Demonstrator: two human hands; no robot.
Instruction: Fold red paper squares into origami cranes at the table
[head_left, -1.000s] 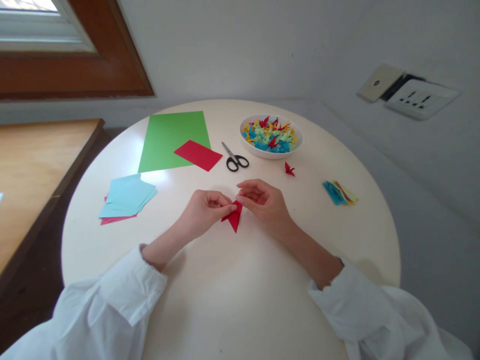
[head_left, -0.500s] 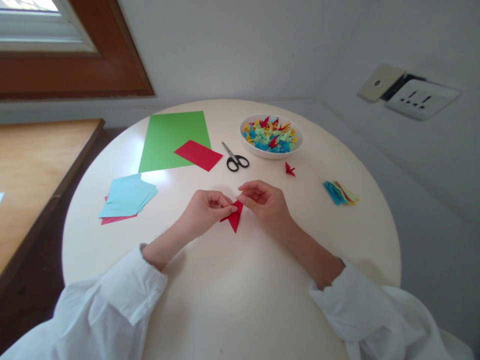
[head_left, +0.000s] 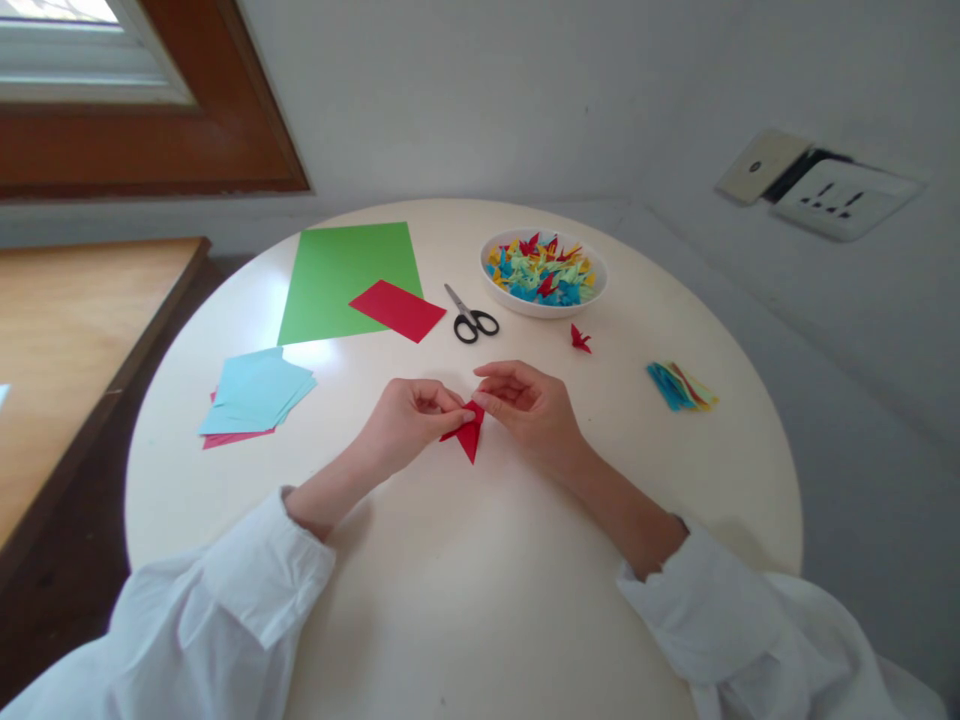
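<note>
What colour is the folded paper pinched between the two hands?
Red; the folded paper shows clearly in the head view.

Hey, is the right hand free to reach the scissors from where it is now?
Probably not at once: the right hand and left hand both pinch the folded red paper. The table between it and the scissors lies bare.

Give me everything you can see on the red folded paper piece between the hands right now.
The red folded paper piece is small, matte and creased into a pointed shape, with its longest tip aimed toward the person and a shorter flap jutting left. It looks like thin craft paper. It sits near the middle of the round white table, low over the top or resting on it; I cannot tell which. The left hand pinches its upper left edge and the right hand pinches its top corner. Its upper part is hidden by the fingertips.
</note>
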